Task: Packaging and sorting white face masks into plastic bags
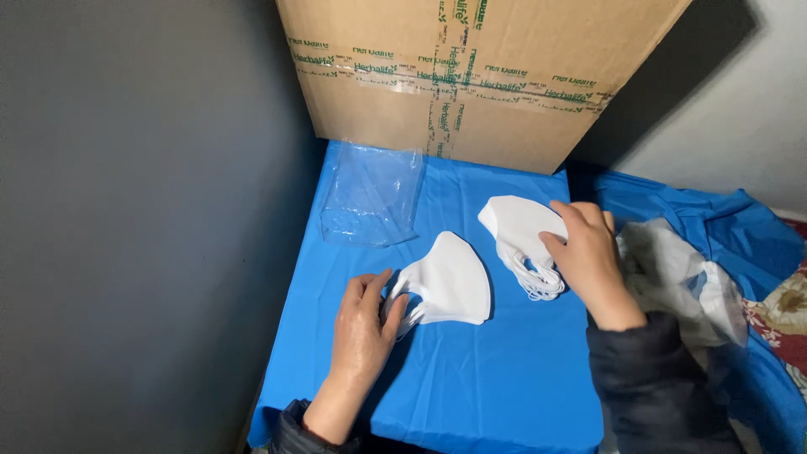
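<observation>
Dark sleeves enter from the near edge of the table (471, 403), which is covered in a blue sheet. Left hand (363, 324) lies flat near the near-left part of the surface, fingers loosely spread, fingertips touching the ear-loop end of a white folded mask (450, 282); it pinches nothing that can be confirmed. Right hand (588, 252) rests toward the right edge, fingers curved over the right side of a stack of white masks (517, 231), whose loops trail toward the near side. Whether this hand grips the stack or merely presses on it cannot be told.

An empty clear plastic bag (371, 195) lies flat toward the far-left corner, apart from both lots of masks. A taped cardboard box (471, 76) stands against the far edge. Off the right edge, a crumpled plastic bag (681, 273) with pale contents sits on more blue sheeting.

Assessment: masks are out and laid in two lots at the middle of the table; the clear bag holds nothing. Judged from this, sorting is under way and nothing has yet been bagged.
</observation>
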